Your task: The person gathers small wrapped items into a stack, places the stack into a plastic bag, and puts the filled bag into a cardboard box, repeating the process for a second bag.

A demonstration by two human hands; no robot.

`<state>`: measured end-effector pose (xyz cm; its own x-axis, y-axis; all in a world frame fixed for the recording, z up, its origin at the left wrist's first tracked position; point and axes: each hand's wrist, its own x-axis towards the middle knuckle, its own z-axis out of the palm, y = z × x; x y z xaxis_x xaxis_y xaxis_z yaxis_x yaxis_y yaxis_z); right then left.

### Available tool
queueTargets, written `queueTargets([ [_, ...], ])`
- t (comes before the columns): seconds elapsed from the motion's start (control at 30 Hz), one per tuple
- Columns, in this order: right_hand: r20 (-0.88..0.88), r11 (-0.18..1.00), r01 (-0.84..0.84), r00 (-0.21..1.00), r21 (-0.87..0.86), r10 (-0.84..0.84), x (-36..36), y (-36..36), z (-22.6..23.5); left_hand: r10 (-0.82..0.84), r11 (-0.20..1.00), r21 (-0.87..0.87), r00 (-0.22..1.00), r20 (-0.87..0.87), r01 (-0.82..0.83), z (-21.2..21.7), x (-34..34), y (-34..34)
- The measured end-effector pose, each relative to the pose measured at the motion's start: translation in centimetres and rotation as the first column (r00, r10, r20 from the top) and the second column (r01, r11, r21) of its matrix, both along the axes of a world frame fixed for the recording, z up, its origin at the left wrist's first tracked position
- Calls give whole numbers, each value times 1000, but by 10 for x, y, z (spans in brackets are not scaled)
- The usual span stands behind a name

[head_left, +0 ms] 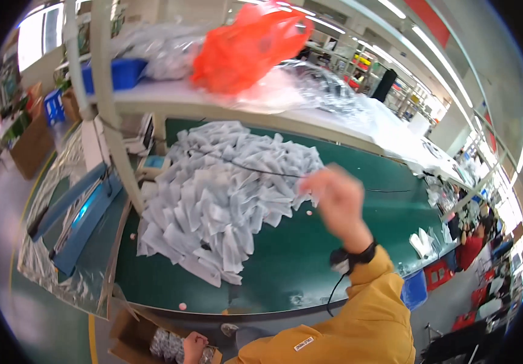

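My right hand (pixel 336 195), smeared by motion, is above the green tabletop at the right edge of a big pile of small whitish-grey packets (pixel 213 194). Its fingers look closed on a thin black cable (pixel 255 170) that runs left across the pile. A black band with a small dark device (pixel 349 259) is strapped round that wrist. Low in the picture, my left hand (pixel 194 347) is curled at an open cardboard box (pixel 131 333) holding clear-wrapped items (pixel 167 344). What its fingers hold, if anything, is hidden.
A blue bar sealer (pixel 82 215) stands left of the green table (pixel 298 267). Overhead, a shelf (pixel 146 97) carries a blue bin (pixel 118 74), a red-orange plastic bag (pixel 246 51) and clear plastic. White packets (pixel 421 242) lie at the table's right end; people sit beyond.
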<state>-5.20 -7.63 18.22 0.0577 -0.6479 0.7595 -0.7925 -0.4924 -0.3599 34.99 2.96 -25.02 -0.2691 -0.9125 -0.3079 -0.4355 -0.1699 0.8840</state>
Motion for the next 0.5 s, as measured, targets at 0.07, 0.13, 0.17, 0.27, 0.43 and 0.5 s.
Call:
queueTargets([
  [0.07, 25, 906, 357, 932, -226, -361, -67, 11, 49, -107, 988, -111, 994, 34, 110, 51, -8, -15],
  [0.13, -169, 736, 595, 729, -325, -664, -138, 29, 82, -98, 990, -106, 995, 4, 97, 71, -12, -21],
  [0.17, -164, 725, 603, 720, -332, -674, -170, 41, 85, -90, 991, -99, 996, -12, 88, 77, -12, -20],
  [0.27, -433, 759, 639, 655, -120, -620, -251, 65, 70, -118, 991, -59, 993, -1, 118, 79, 0, -13],
  [0.43, -405, 569, 813, 565, 124, -719, -285, 64, 68, -154, 988, -28, 988, 11, 154, 76, -1, -2],
  [0.5, -428, 617, 773, 613, 150, -664, -280, 58, 71, -172, 983, -63, 984, 41, 174, 78, -2, 1],
])
